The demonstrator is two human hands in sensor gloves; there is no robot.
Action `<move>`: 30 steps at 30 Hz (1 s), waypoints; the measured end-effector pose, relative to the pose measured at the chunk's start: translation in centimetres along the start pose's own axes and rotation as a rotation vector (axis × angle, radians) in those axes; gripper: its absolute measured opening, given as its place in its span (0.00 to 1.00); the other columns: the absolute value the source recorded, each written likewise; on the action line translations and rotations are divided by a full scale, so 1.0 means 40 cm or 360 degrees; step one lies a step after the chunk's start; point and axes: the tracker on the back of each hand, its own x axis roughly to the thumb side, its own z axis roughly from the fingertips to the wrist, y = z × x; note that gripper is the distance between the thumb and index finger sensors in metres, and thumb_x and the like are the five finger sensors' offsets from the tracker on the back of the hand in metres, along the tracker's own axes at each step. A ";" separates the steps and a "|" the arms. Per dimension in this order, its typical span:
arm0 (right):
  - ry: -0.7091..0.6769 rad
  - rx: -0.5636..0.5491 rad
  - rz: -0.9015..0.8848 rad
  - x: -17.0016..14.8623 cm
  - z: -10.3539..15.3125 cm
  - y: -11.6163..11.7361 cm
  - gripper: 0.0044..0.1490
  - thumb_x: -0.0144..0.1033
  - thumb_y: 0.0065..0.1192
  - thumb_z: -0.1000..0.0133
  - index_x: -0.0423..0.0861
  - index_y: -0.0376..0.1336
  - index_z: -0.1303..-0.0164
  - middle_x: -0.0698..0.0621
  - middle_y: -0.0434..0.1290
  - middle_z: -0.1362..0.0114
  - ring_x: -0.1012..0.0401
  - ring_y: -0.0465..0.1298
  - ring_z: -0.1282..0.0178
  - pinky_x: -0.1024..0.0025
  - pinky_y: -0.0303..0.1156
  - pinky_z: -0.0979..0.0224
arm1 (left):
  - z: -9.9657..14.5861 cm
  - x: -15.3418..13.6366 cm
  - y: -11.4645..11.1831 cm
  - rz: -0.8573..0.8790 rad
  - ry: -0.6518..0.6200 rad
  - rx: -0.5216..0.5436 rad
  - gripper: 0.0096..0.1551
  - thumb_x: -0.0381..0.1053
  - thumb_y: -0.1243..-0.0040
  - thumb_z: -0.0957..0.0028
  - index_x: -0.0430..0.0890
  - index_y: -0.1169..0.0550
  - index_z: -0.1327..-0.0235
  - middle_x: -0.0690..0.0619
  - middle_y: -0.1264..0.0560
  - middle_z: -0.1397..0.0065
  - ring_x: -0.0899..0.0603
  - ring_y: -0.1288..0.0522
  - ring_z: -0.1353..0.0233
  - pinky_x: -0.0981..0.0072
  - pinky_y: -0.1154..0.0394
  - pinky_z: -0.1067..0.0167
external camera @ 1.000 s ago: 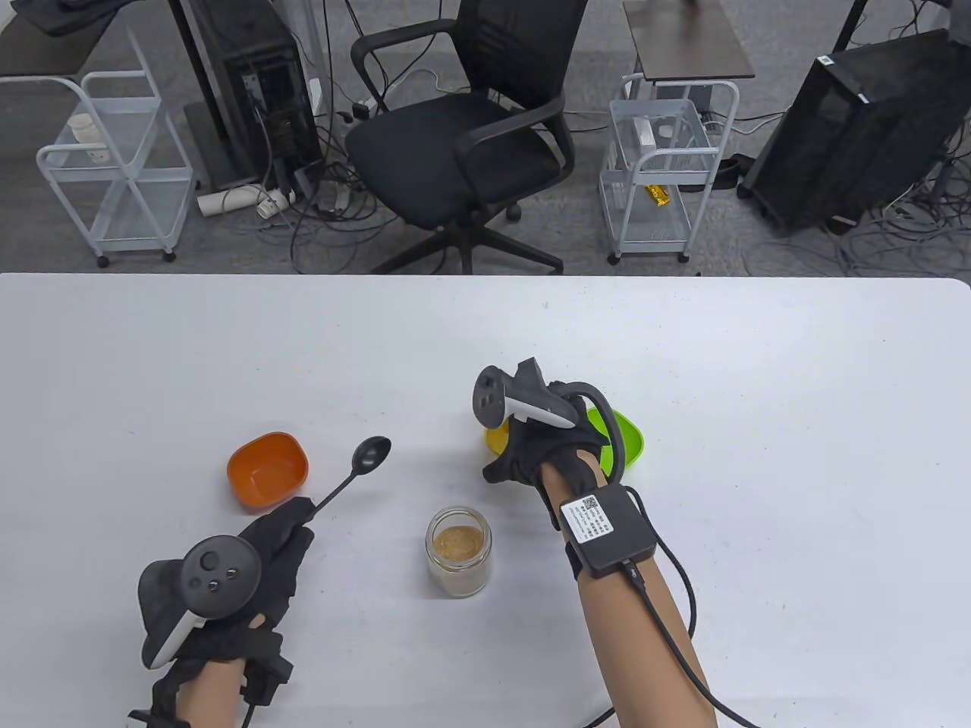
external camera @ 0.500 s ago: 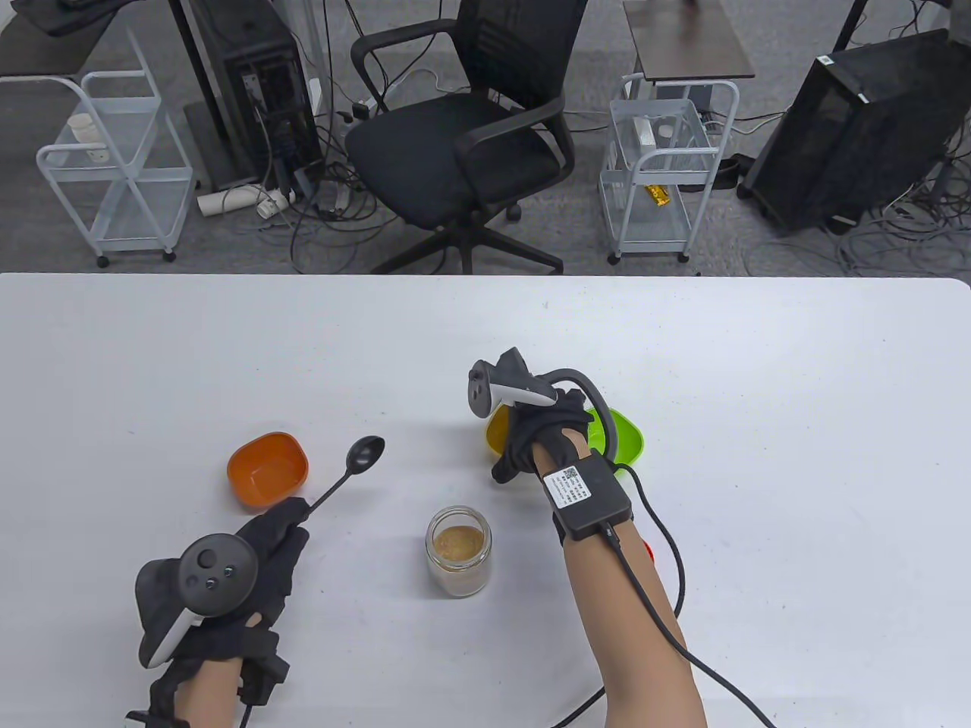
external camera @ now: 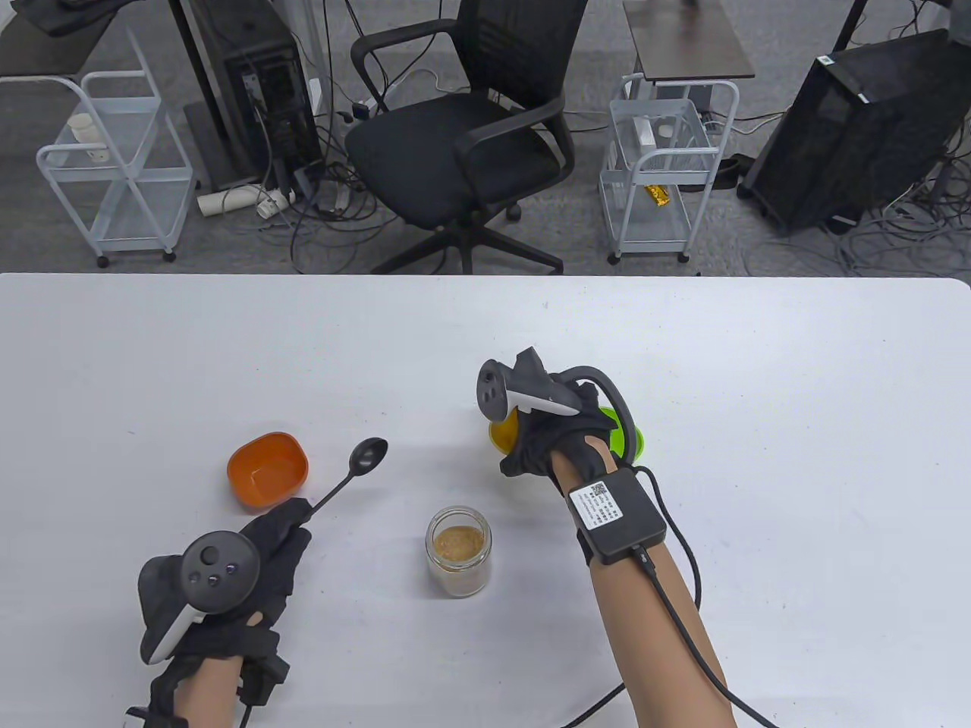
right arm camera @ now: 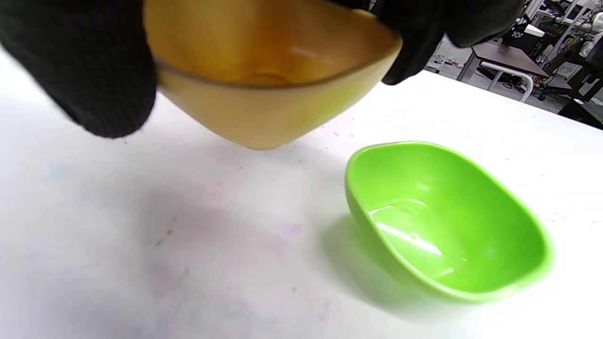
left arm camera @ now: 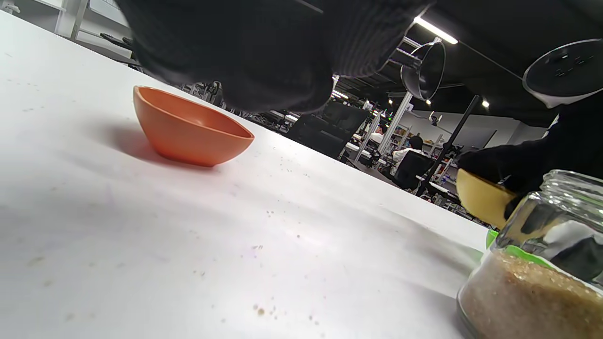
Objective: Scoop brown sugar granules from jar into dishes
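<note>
An open glass jar (external camera: 458,550) of brown sugar stands at the table's front middle; it also shows in the left wrist view (left arm camera: 537,273). My left hand (external camera: 277,535) grips the handle of a black spoon (external camera: 368,455), whose empty bowl points up and right; the bowl shows in the left wrist view (left arm camera: 423,70). An orange dish (external camera: 268,468) sits just left of the spoon. My right hand (external camera: 542,447) holds a yellow dish (right arm camera: 264,75) lifted off the table. A green dish (right arm camera: 443,221) rests on the table beside it, empty.
The white table (external camera: 796,379) stretches wide on the right and at the back. A cable (external camera: 683,607) runs from the box on my right wrist. Beyond the far edge stand an office chair (external camera: 470,144) and wire carts (external camera: 660,167).
My right hand has lifted the yellow dish off the green one and shifted slightly right. My left hand and the spoon have barely moved.
</note>
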 end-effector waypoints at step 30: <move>-0.0077 -0.0370 -0.0405 0.002 0.376 0.155 0.75 0.69 0.72 0.53 0.36 0.42 0.13 0.30 0.54 0.10 0.31 0.66 0.28 0.31 0.63 0.25 | -0.021 0.032 -0.012 0.0008 -0.0113 -0.0079 0.24 0.52 0.40 0.31 0.55 0.29 0.22 0.55 0.19 0.34 0.49 0.14 0.46 0.52 0.17 0.41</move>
